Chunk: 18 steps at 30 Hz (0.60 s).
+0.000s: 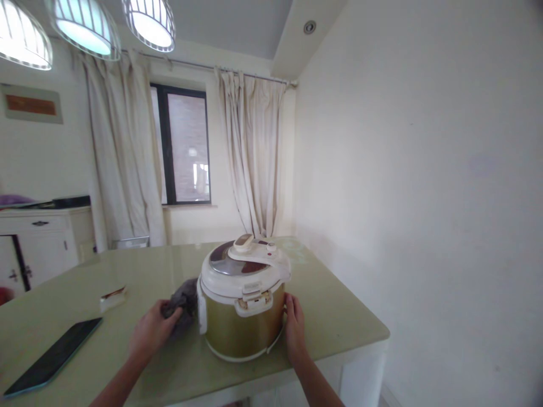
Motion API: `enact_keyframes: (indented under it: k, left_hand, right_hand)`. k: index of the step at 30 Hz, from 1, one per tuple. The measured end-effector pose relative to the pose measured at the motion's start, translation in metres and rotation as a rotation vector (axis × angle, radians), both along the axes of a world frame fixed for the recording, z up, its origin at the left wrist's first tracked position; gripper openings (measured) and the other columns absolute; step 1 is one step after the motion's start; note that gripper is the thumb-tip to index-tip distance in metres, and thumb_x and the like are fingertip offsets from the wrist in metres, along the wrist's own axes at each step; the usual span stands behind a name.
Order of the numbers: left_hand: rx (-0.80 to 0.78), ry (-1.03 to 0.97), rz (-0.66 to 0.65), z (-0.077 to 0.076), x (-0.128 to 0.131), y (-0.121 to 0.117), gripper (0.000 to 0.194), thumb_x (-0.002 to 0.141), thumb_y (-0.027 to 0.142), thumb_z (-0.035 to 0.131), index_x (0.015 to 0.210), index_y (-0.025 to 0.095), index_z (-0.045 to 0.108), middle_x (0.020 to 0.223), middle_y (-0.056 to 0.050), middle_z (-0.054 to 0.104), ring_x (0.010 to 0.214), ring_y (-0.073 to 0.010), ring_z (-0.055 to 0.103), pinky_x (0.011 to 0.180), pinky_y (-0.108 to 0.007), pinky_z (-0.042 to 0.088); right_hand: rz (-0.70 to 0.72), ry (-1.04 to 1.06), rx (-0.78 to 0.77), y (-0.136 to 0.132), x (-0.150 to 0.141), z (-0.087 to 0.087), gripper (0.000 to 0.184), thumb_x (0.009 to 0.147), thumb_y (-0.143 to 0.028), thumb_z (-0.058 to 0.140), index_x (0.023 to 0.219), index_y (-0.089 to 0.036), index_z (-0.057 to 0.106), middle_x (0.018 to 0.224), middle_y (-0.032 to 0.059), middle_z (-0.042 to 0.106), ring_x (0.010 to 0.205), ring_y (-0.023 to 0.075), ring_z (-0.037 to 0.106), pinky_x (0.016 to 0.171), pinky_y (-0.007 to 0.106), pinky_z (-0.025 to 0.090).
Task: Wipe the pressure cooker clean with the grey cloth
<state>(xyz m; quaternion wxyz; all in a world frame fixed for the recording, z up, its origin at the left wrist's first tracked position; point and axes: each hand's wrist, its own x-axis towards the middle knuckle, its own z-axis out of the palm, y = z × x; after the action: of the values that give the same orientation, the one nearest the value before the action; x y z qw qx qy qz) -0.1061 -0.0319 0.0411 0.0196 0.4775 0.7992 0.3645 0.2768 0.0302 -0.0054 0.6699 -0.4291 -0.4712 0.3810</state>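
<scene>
- Cooker lid [244,279]: smooth white plastic by its look, with a glossy, reflective dark panel [227,261]
- Cooker body [238,333]: gold, metallic-looking sheen
- Rag [186,299]: crumpled, matt grey cloth
- Desk [328,308]: smooth, glossy, reflective top
- Curtains [123,152]: creased, matt cloth
- Wall [407,169]: smooth, matt

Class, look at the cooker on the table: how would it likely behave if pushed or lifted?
The cooker is probably fairly heavy, given its bulk and large lid. Its broad, squat shape suggests it would slide rather than tip. Its smooth-looking, rounded side beside the right hand may be slippery to grip.
</scene>
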Motion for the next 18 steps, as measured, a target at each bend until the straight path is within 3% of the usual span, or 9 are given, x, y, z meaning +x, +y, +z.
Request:
enact_keyframes:
  k: [3, 7, 12, 14, 16, 18]
  left_hand:
    - [0.254, -0.156, 0.066, 0.040, 0.009, -0.016, 0.052, 0.073, 0.066, 0.054, 0.093, 0.020, 0.066, 0.092, -0.015, 0.076, 0.091, -0.0385, 0.073, 0.081, -0.047, 0.058]
    - [0.541, -0.348, 0.001, 0.095, 0.041, -0.045, 0.053, 0.068, 0.067, 0.065, 0.095, 0.021, 0.065, 0.080, -0.003, 0.071, 0.073, -0.0264, 0.068, 0.066, -0.036, 0.056]
    - [0.730, -0.301, -0.172, 0.147, 0.092, -0.069, 0.045, 0.074, 0.060, 0.071, 0.097, 0.022, 0.063, 0.087, -0.001, 0.069, 0.079, -0.0226, 0.066, 0.070, -0.031, 0.054]
    - [0.779, -0.266, -0.277, 0.163, 0.115, -0.072, 0.041, 0.078, 0.056, 0.072, 0.099, 0.023, 0.062, 0.088, -0.001, 0.069, 0.080, -0.0217, 0.066, 0.072, -0.031, 0.055]
    - [0.820, -0.232, -0.378, 0.175, 0.143, -0.074, 0.037, 0.080, 0.051, 0.073, 0.101, 0.023, 0.061, 0.090, -0.001, 0.068, 0.082, -0.0206, 0.066, 0.075, -0.029, 0.055]
    - [0.818, -0.225, -0.491, 0.183, 0.173, -0.077, 0.036, 0.083, 0.048, 0.075, 0.104, 0.023, 0.060, 0.094, -0.001, 0.069, 0.086, -0.0200, 0.067, 0.079, -0.029, 0.057]
  right_hand:
    - [-0.009, 0.012, 0.018, -0.003, -0.002, 0.003, 0.056, 0.094, -0.072, 0.053, 0.108, -0.022, 0.073, 0.107, 0.0076, 0.076, 0.101, 0.0256, 0.068, 0.092, 0.037, 0.053]
    - [-0.107, 0.012, 0.071, -0.006, -0.004, 0.000, 0.055, 0.094, -0.069, 0.056, 0.116, -0.020, 0.067, 0.114, 0.0110, 0.073, 0.104, 0.0265, 0.067, 0.091, 0.038, 0.053]
    - [-0.332, -0.113, 0.307, -0.031, -0.012, 0.003, 0.049, 0.100, -0.056, 0.056, 0.130, -0.018, 0.059, 0.127, 0.0161, 0.064, 0.112, 0.0280, 0.060, 0.096, 0.043, 0.049]
    - [-0.302, -0.129, 0.420, -0.052, -0.019, 0.020, 0.039, 0.103, -0.047, 0.055, 0.131, -0.019, 0.058, 0.126, 0.0150, 0.063, 0.112, 0.0271, 0.060, 0.096, 0.043, 0.049]
    - [-0.189, -0.121, 0.534, -0.076, -0.027, 0.048, 0.038, 0.104, -0.042, 0.054, 0.137, -0.023, 0.055, 0.131, 0.0145, 0.061, 0.120, 0.0279, 0.059, 0.100, 0.045, 0.050]
    - [-0.035, -0.131, 0.633, -0.096, -0.035, 0.083, 0.057, 0.099, -0.050, 0.062, 0.149, -0.025, 0.048, 0.149, 0.0164, 0.051, 0.138, 0.0333, 0.051, 0.108, 0.052, 0.048]
